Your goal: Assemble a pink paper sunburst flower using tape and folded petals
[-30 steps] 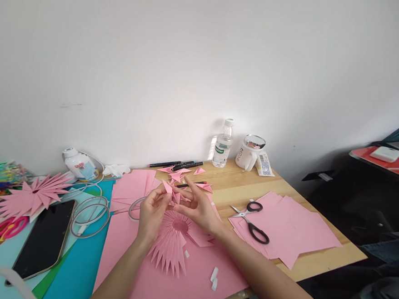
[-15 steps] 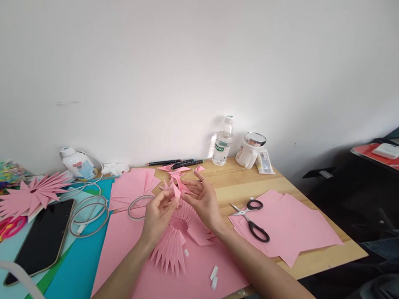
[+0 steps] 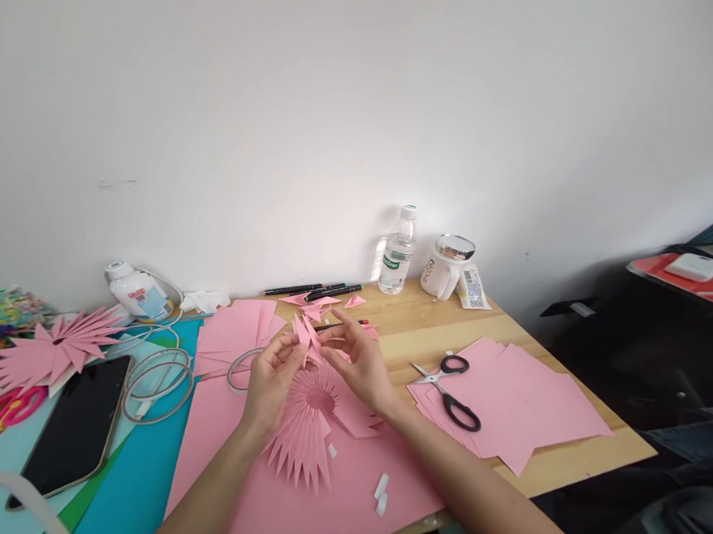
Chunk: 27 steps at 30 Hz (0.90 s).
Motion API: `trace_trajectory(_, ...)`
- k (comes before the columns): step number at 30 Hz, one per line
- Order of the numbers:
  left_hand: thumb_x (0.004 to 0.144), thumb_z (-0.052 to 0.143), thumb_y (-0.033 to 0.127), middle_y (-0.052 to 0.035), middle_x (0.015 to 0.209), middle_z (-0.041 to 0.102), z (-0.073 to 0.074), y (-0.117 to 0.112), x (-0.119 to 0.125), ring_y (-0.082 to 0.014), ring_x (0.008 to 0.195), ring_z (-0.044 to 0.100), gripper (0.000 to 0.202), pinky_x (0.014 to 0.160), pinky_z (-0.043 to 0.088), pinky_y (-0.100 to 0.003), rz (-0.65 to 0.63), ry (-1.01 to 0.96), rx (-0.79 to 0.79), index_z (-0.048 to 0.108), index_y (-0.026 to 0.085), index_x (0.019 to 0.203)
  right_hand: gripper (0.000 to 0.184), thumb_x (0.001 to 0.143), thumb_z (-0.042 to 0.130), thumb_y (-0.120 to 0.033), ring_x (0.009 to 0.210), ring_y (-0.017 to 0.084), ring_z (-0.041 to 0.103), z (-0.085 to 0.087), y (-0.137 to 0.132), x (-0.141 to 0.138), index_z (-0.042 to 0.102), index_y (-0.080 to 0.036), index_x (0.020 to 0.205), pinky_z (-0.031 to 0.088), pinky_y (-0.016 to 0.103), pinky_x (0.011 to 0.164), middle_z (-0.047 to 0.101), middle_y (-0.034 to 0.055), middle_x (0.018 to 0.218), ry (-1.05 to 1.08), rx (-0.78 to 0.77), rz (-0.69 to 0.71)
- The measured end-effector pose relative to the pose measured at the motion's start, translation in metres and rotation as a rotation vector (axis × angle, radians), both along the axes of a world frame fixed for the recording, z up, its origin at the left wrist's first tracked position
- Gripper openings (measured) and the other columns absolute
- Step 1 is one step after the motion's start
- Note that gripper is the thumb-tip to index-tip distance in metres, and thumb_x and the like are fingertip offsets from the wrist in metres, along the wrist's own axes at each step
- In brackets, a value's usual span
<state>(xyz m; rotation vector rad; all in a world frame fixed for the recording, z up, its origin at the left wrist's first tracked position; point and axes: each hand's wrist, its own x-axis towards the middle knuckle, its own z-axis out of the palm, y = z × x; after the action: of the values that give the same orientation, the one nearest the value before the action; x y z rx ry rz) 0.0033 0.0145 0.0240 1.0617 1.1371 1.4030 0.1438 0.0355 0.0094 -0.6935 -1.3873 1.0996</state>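
Both hands are raised over the middle of the wooden table (image 3: 562,464). My left hand (image 3: 270,383) and my right hand (image 3: 355,363) pinch a small folded pink paper piece (image 3: 305,333) between their fingertips, its points sticking up. Right below them lies a partly built pink paper flower (image 3: 309,426) of pointed folded petals, resting on a large pink sheet (image 3: 290,510). More small folded pink pieces (image 3: 323,302) lie just beyond the hands.
Black-handled scissors (image 3: 450,391) lie on a stack of pink sheets (image 3: 523,409) at right. A water bottle (image 3: 397,254), white mug (image 3: 445,269) and pens (image 3: 312,290) stand by the wall. At left are a finished pink flower (image 3: 51,347), phone (image 3: 77,426), coiled cable (image 3: 157,375), glue bottle (image 3: 135,292).
The hands shifted slightly while turning the small pink piece between the fingertips; its points now stand more upright. Nothing else on the table moved.
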Motion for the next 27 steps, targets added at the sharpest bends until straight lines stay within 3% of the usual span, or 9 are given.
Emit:
trace_trajectory(3, 0.072, 0.069, 0.033, -0.004, 0.089, 0.064, 0.001, -0.001, 0.001, -0.0131, 0.067, 0.061, 0.025, 0.064, 0.05, -0.025, -0.047, 0.01, 0.006, 0.066, 0.016, 0.091, 0.059, 0.073, 0.071, -0.027, 0.092, 0.017, 0.061, 0.003, 0.002, 0.002, 0.046, -0.025, 0.126, 0.051, 0.038, 0.085, 0.062, 0.0049, 0.1, 0.053, -0.121, 0.014)
trace_trajectory(11, 0.068, 0.073, 0.031, -0.0037, 0.084, 0.062, 0.001, -0.003, 0.004, -0.0147, 0.075, 0.059, 0.021, 0.066, 0.051, -0.024, -0.059, -0.04, -0.055, 0.066, 0.016, 0.08, 0.071, 0.063, 0.079, -0.025, 0.08, 0.016, 0.065, 0.007, 0.003, 0.007, 0.045, -0.02, 0.125, 0.049, 0.039, 0.085, 0.068, 0.0005, 0.084, 0.175, -0.336, 0.125)
trace_trajectory(16, 0.064, 0.075, 0.033, -0.0041, 0.086, 0.063, 0.002, -0.003, 0.004, -0.0144, 0.07, 0.06, 0.027, 0.06, 0.053, -0.026, -0.064, -0.05, -0.12, 0.068, 0.015, 0.084, 0.072, 0.057, 0.082, -0.026, 0.071, 0.017, 0.065, 0.008, 0.003, 0.006, 0.047, -0.018, 0.12, 0.053, 0.035, 0.071, 0.069, 0.0013, 0.081, 0.238, -0.451, 0.101)
trace_trajectory(21, 0.063, 0.077, 0.031, -0.0028, 0.076, 0.064, 0.003, -0.003, 0.005, -0.0119, 0.063, 0.059, 0.024, 0.06, 0.052, -0.025, -0.048, -0.086, -0.127, 0.069, 0.014, 0.078, 0.071, 0.058, 0.081, -0.026, 0.079, 0.019, 0.067, 0.006, 0.004, 0.008, 0.047, -0.018, 0.119, 0.052, 0.038, 0.078, 0.07, 0.0048, 0.09, 0.206, -0.457, 0.112)
trace_trajectory(27, 0.058, 0.08, 0.029, -0.0027, 0.079, 0.064, 0.002, -0.002, 0.005, -0.0121, 0.071, 0.058, 0.027, 0.066, 0.049, -0.023, 0.03, -0.151, -0.134, 0.069, 0.014, 0.077, 0.072, 0.051, 0.084, -0.023, 0.079, 0.019, 0.067, 0.005, 0.007, 0.012, 0.052, -0.018, 0.115, 0.051, 0.038, 0.081, 0.069, 0.0008, 0.079, 0.049, -0.409, 0.196)
